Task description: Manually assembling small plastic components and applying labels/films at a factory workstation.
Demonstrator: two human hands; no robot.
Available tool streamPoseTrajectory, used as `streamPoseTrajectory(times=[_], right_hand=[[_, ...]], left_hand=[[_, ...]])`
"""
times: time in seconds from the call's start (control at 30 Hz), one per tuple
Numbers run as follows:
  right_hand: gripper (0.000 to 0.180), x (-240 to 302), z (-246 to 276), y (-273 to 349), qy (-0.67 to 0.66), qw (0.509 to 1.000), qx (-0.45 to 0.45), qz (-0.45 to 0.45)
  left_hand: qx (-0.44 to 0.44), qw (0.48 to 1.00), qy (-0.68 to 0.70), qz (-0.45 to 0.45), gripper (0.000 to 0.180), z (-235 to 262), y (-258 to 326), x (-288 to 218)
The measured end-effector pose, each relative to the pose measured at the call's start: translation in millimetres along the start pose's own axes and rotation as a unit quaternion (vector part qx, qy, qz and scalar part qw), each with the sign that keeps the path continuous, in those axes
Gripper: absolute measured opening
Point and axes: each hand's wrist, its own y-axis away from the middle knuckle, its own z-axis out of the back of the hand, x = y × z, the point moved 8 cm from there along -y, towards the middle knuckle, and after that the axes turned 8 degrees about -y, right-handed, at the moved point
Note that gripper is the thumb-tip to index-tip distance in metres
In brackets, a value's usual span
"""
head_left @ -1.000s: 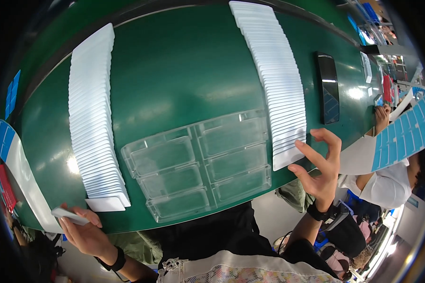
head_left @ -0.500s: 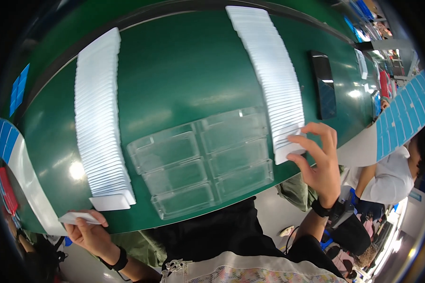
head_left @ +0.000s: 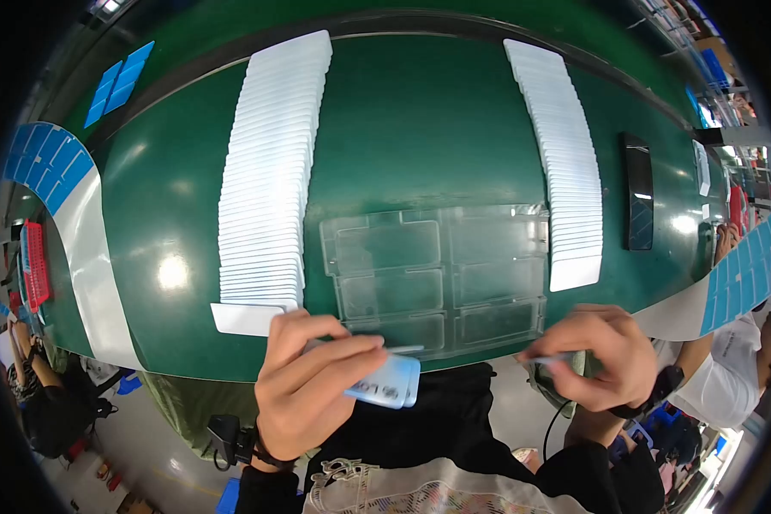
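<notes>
left hand (head_left: 313, 385) gripping pale blue card (head_left: 390, 383) | right hand (head_left: 595, 355) pinching thin card (head_left: 550, 357) | both hovering beside clear tray (head_left: 437, 274) on green table (head_left: 420, 128)

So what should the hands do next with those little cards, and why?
Probably lower the white card in the left hand into the nearest pocket of the clear plastic tray. The card hangs over the table's near edge, just short of the tray, and every pocket that shows looks empty. The right hand pinches something thin too, likely another card, so it may follow.
</notes>
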Motion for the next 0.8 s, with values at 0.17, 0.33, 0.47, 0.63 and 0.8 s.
streamPoseTrajectory(times=[0.17,0.33,0.47,0.63,0.8], right_hand=[[0.027,2,-20,-24,0.137,0.990,0.018,0.035],[0.031,11,-26,-28,0.246,0.968,-0.023,0.049],[0.032,-1,-27,-26,0.238,0.968,-0.052,0.065],[0.035,-3,-16,-16,0.197,0.971,-0.106,0.082],[0.038,-11,1,-18,0.146,0.976,-0.161,0.026]], left_hand=[[-0.023,0.993,-0.110,-0.042,0.035,-21,-13,-5],[0.003,0.997,-0.065,-0.040,0.042,-38,-6,-7],[0.013,0.997,-0.068,-0.018,0.051,-37,-7,-11],[-0.042,0.994,-0.101,0.011,0.046,-12,-23,-5],[-0.101,0.992,-0.063,0.044,0.029,-2,-27,5]])
